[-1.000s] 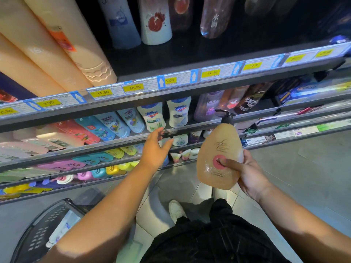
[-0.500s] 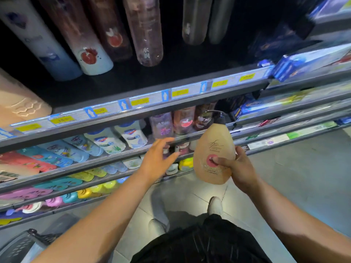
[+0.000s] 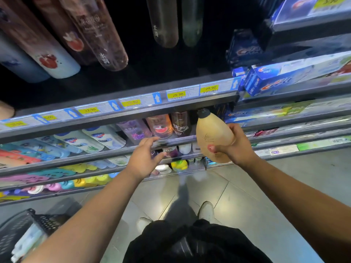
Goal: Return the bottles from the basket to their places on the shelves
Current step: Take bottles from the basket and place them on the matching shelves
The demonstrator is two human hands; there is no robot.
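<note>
A tan bottle (image 3: 213, 136) with a dark cap is held right of the frame's centre by the right hand (image 3: 238, 144), whose fingers and thumb are wrapped round its lower body. The cap is tilted up toward the underside of a shelf edge (image 3: 121, 115) lined with yellow price tags (image 3: 177, 95). The left hand (image 3: 143, 159) is held apart from the bottle, at the centre of the frame, its fingers loosely spread and nothing gripped, in front of a lower shelf rail. A dark basket (image 3: 28, 227) is seen at the lower left corner, on the tiled floor (image 3: 237, 202). Tall bottles (image 3: 106, 38) are ranged across the upper left.
</note>
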